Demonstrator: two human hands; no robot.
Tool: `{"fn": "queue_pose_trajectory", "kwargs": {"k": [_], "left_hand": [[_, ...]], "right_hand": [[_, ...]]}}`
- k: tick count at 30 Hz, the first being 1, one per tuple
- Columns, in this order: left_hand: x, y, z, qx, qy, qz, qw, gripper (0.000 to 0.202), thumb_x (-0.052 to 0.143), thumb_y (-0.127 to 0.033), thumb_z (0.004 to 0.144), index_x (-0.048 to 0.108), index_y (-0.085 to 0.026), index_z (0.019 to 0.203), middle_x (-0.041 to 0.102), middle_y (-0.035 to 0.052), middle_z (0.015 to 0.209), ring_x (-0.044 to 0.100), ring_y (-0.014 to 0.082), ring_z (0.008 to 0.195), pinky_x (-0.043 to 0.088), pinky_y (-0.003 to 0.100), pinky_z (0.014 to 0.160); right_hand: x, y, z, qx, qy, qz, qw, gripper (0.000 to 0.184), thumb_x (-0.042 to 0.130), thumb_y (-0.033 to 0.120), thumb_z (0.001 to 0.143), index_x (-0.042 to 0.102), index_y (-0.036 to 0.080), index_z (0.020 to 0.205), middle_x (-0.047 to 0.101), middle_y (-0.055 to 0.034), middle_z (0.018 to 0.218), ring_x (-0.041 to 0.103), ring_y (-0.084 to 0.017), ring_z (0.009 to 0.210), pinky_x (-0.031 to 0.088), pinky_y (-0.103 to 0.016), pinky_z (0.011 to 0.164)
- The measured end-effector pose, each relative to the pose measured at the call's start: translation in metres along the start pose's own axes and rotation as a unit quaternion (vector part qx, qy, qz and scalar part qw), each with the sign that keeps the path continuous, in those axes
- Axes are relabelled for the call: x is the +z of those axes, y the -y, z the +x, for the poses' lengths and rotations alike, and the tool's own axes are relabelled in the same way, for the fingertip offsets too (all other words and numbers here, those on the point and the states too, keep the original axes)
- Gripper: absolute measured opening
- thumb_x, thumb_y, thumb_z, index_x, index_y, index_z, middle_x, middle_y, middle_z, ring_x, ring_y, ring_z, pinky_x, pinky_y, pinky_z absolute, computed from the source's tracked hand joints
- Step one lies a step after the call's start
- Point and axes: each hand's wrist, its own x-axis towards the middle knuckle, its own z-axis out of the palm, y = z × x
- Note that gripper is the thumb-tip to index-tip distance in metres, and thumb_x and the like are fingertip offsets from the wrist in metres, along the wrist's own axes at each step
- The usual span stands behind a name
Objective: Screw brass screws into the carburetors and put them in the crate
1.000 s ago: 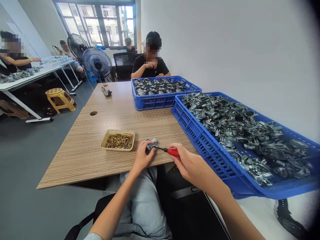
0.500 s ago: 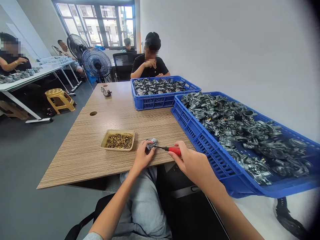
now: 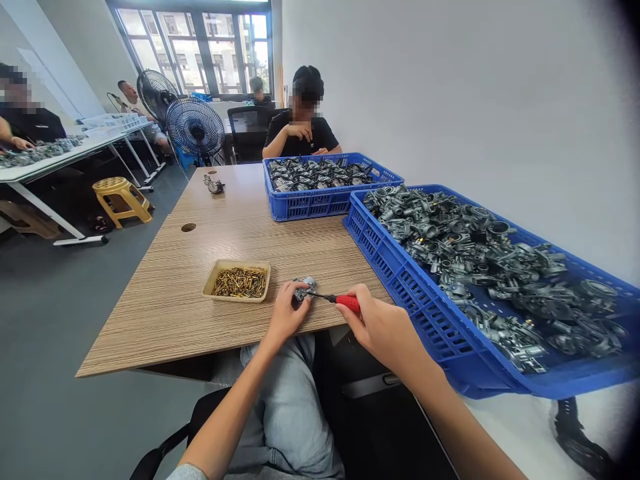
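Near the front edge of the wooden table, my left hand [image 3: 290, 308] is closed on a small grey metal carburetor part [image 3: 306, 285], which rests on the tabletop. My right hand [image 3: 373, 320] grips the red handle of a screwdriver [image 3: 347, 303]. The screwdriver lies nearly level, its dark shaft pointing left, and the tip meets the carburetor part. Fingers of my left hand cover some of the part, so the exact contact is hidden. Left of my left hand stands a cream tray [image 3: 206, 291] filled with small brass pieces.
A blue crate [image 3: 415, 300] heaped with grey metal parts stands at the right. Behind it, another blue crate [image 3: 305, 207] holds darker assemblies, with a co-worker [image 3: 300, 130] seated beyond. One loose assembly [image 3: 215, 185] lies at the table's far left, near a round hole [image 3: 189, 227].
My hands, the carburetor part and the screwdriver keep nearly the same pose. The whole view has shifted very slightly. At the left table, a co-worker's hand has lowered toward the parts.
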Motion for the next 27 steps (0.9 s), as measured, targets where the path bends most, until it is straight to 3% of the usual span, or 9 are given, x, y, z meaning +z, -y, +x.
{"fn": "queue_pose_trajectory", "kwargs": {"k": [4,7,9,14,21,27], "left_hand": [[0.0,-0.001,0.0,-0.004,0.0,0.0,1.0,0.023,0.064,-0.021,0.092,0.063,-0.025,0.114,0.066,0.0071,0.116,0.061,0.0241,0.114,0.046,0.041,0.103],[0.0,-0.001,0.0,-0.002,0.001,-0.003,1.0,0.022,0.063,-0.021,0.092,0.063,-0.025,0.114,0.066,0.007,0.116,0.06,0.024,0.115,0.046,0.041,0.104],[0.0,-0.001,0.0,-0.002,0.001,-0.004,1.0,0.022,0.063,-0.02,0.092,0.063,-0.025,0.114,0.066,0.0067,0.117,0.06,0.0238,0.116,0.046,0.04,0.104],[0.0,0.002,-0.001,-0.002,-0.001,-0.003,1.0,0.023,0.063,-0.022,0.092,0.063,-0.025,0.115,0.066,0.0068,0.116,0.06,0.0238,0.115,0.046,0.04,0.103],[0.001,0.002,0.0,-0.004,-0.005,0.004,1.0,0.023,0.063,-0.024,0.093,0.063,-0.025,0.115,0.066,0.0072,0.116,0.06,0.0245,0.116,0.046,0.041,0.102],[0.0,0.001,0.0,-0.003,-0.005,0.004,1.0,0.022,0.064,-0.024,0.092,0.063,-0.025,0.115,0.066,0.0071,0.116,0.06,0.024,0.116,0.045,0.041,0.104]], "right_hand": [[0.001,-0.002,-0.001,0.015,0.005,0.022,1.0,0.025,0.044,0.042,0.105,0.051,0.019,0.113,0.074,-0.0045,0.079,0.074,-0.024,0.069,0.042,-0.028,0.055],[-0.005,-0.002,-0.003,-0.023,0.029,0.108,0.993,0.03,0.047,0.032,0.103,0.043,0.021,0.131,0.076,-0.0078,0.105,0.076,-0.024,0.087,0.051,-0.03,0.068],[-0.01,-0.001,-0.005,-0.041,0.047,0.135,0.989,0.029,0.045,0.028,0.103,0.042,0.022,0.131,0.074,-0.0096,0.114,0.075,-0.025,0.096,0.052,-0.031,0.073],[-0.009,0.0,-0.004,-0.019,0.051,0.086,0.995,0.013,0.04,0.029,0.105,0.047,0.022,0.113,0.075,-0.0067,0.097,0.075,-0.026,0.083,0.048,-0.03,0.064],[0.002,-0.002,-0.001,0.051,0.017,-0.035,0.998,0.028,0.041,0.046,0.106,0.05,0.02,0.105,0.074,-0.0079,0.079,0.074,-0.027,0.07,0.038,-0.029,0.051],[-0.011,0.001,-0.006,-0.029,0.058,0.116,0.991,0.025,0.043,0.027,0.104,0.04,0.024,0.129,0.072,-0.0085,0.122,0.074,-0.024,0.099,0.051,-0.03,0.07]]}}
